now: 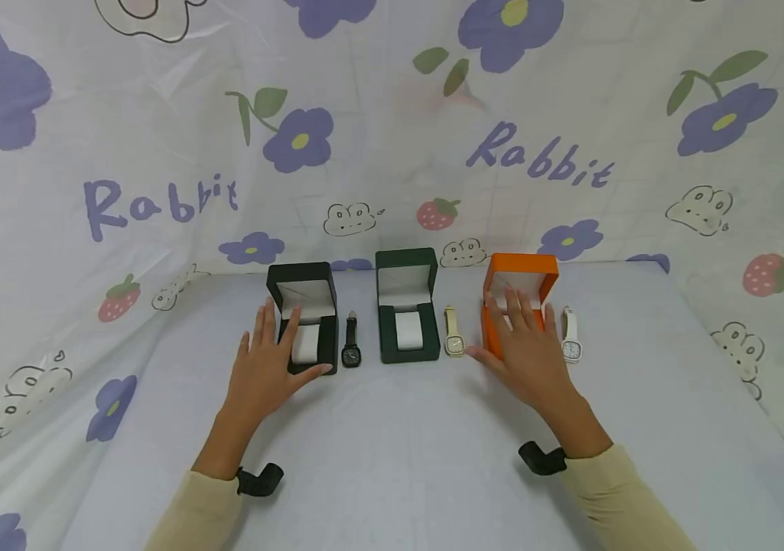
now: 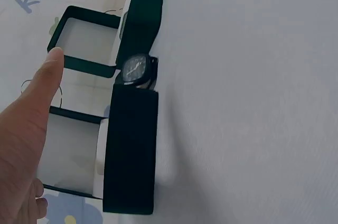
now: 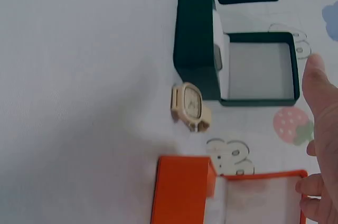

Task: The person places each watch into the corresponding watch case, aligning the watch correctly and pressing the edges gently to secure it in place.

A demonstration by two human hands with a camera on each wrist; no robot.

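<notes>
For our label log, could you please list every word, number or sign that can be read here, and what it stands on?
"Rabbit": printed backdrop, left side.
"Rabbit": printed backdrop, right side.
Black watch, pale-gold watch, white watch: dial markings too small or blurred to read.

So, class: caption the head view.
Left hand at black box, right hand at orange box, green box and two watches between.

pale yellow long sleeves [image 1: 199, 511], bent black wrist devices [image 1: 540, 459]
</notes>
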